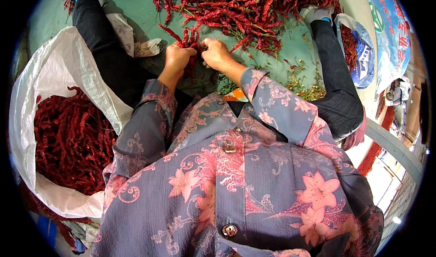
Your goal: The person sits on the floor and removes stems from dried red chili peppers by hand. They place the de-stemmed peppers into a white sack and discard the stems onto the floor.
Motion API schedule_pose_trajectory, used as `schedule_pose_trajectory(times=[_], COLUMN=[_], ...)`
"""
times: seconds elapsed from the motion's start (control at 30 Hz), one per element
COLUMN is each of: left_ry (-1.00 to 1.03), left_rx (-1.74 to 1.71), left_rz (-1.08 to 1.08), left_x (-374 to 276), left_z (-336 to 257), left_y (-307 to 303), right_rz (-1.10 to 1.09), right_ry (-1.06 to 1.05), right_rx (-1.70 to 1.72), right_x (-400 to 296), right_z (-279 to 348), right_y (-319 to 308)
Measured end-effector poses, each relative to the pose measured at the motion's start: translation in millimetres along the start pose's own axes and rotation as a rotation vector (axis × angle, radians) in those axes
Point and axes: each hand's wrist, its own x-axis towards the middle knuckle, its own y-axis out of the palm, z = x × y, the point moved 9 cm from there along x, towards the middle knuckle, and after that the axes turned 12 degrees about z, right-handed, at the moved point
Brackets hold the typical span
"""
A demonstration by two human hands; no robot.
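Observation:
Several dried red chili peppers stick up from my left hand, whose fingers are wrapped around them. Close beside it on the right, my right hand has its fingers curled at the edge of the same bunch. Whether those fingertips pinch a pepper or a stem is hidden. Just beyond both hands, a large heap of dried red chili peppers lies on the green ground surface. More red peppers hang below my left hand, in shadow.
A white woven sack holding dark red chilies stands at my left. Plucked stems lie before my right knee, near an orange packet. A blue-and-white bag and a printed banner are at far right.

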Motion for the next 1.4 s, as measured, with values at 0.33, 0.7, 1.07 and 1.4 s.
schedule_pose_trajectory(times=[0.33,0.7,1.07,1.4], left_ry=[-0.006,0.091,0.161,0.392], left_rx=[-0.415,-0.492,-0.396,-0.095], left_rz=[0.12,0.115,0.089,0.075], left_x=[-18.8,-46.9,-61.8,-80.2], left_z=[-8.9,-33.8,-48.0,-85.5], left_y=[13.4,16.9,23.1,44.1], right_rz=[-0.168,-0.002,-0.113,0.024], right_ry=[-0.391,-0.268,-0.493,-0.26], right_rx=[-0.531,0.232,-0.133,0.179], right_x=[-49.1,-74.9,-107.0,-94.1], right_z=[78.5,61.7,85.5,50.9], right_y=[-10.0,-27.2,-38.1,-36.8])
